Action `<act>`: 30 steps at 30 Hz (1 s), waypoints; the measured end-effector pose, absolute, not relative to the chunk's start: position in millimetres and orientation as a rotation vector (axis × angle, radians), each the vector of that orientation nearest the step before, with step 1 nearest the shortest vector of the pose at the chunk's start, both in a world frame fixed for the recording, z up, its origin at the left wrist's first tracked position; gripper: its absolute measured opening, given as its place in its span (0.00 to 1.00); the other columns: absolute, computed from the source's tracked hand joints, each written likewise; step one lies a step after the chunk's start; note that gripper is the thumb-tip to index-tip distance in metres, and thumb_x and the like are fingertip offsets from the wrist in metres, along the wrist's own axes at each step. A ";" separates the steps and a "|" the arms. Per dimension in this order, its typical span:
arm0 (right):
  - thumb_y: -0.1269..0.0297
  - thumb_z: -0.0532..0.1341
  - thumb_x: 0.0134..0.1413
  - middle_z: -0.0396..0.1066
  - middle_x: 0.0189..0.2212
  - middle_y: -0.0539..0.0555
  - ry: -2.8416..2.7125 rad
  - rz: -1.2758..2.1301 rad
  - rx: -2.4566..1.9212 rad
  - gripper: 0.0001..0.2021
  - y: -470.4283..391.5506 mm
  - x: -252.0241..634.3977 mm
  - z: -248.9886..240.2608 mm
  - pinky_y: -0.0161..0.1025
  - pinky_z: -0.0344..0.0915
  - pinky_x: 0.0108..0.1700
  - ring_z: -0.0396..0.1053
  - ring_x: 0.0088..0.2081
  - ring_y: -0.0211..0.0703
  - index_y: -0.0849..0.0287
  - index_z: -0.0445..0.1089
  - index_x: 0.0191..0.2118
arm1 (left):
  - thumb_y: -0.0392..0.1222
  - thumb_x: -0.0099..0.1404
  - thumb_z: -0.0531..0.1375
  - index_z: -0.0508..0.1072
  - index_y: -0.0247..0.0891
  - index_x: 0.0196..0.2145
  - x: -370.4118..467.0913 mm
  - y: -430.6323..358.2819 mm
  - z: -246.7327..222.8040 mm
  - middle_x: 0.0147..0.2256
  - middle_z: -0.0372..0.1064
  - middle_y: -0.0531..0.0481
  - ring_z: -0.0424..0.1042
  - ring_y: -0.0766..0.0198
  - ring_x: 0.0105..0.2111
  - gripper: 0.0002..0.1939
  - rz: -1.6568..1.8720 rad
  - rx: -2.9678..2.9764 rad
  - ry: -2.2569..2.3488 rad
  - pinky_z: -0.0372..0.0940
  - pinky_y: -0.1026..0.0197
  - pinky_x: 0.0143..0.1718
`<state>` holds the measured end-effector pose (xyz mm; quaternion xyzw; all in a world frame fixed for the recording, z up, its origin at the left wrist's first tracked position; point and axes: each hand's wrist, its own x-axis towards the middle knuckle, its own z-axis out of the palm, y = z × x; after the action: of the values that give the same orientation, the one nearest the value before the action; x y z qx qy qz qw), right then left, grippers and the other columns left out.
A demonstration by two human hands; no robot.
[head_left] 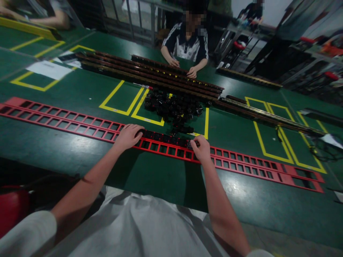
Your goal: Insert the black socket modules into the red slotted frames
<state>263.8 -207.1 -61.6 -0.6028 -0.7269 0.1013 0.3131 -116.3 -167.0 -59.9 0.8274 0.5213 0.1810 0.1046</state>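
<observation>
The left hand (129, 136) and right hand (203, 147), their grips unclear, touched the red frame (167, 144), seemingly stiff, best held edgewise.

Looks like a workshop or factory assembly area. Recognisable by the long green surface (160, 171), marked off in rectangles with yellow tape (207, 123), and by the loose heap of small black parts (173, 106) on top. Also shown by the long dark rails (150, 74) laid side by side, the red frame (164, 143) with 2 rows of openings, the co-worker (187, 44) at the far side, and the metal railing (152, 23) beyond.
</observation>
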 end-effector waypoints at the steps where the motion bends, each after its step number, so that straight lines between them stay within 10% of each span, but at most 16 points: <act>1: 0.56 0.55 0.60 0.63 0.28 0.51 -1.919 0.272 -1.593 0.12 -206.6 264.2 -62.0 0.40 0.59 0.36 0.63 0.33 0.44 0.54 0.61 0.27 | 0.44 0.69 0.49 0.72 0.40 0.50 -116.4 -166.9 -60.2 0.47 0.74 0.45 0.70 0.52 0.49 0.18 0.536 2.439 1.538 0.59 0.47 0.56; 30: 0.63 0.53 0.63 0.68 0.29 0.52 -1.825 0.266 -1.478 0.09 -208.0 267.4 -67.8 0.38 0.60 0.36 0.65 0.31 0.42 0.56 0.65 0.31 | 0.43 0.69 0.49 0.72 0.39 0.50 -117.8 -165.8 -63.6 0.47 0.74 0.45 0.70 0.52 0.49 0.17 0.547 2.463 1.527 0.58 0.48 0.56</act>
<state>267.4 -208.0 -67.8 -0.5785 -0.7146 0.1039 0.3793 -117.8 -165.8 -63.6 0.8313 0.5155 0.1846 0.0961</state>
